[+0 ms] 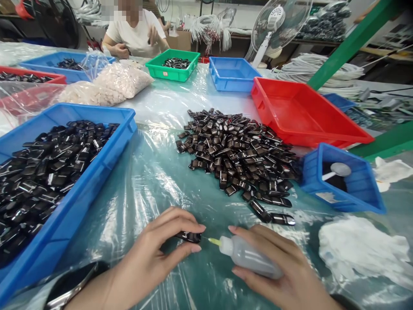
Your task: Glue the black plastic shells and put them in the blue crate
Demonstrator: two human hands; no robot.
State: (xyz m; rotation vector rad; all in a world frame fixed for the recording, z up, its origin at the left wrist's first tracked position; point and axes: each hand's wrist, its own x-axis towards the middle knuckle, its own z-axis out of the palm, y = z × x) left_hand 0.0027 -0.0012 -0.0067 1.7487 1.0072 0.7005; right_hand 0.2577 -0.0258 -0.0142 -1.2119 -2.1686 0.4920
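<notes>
1. Left hand (161,243), on my feed: pinching one black casing (192,237), long axis crosswise, above the table (155,176) towards its near edge.
2. Right hand (279,260), apart: wrapped round squeeze bottle (254,258), nozzle (214,242) facing the casing's right end.

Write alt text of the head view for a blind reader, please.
The left hand pinches a small black part; the right hand points the yellow tip of a squeeze bottle at it. Beyond, a pile of similar parts lies on the plastic-covered table, between a blue bin and a red tray.
</notes>
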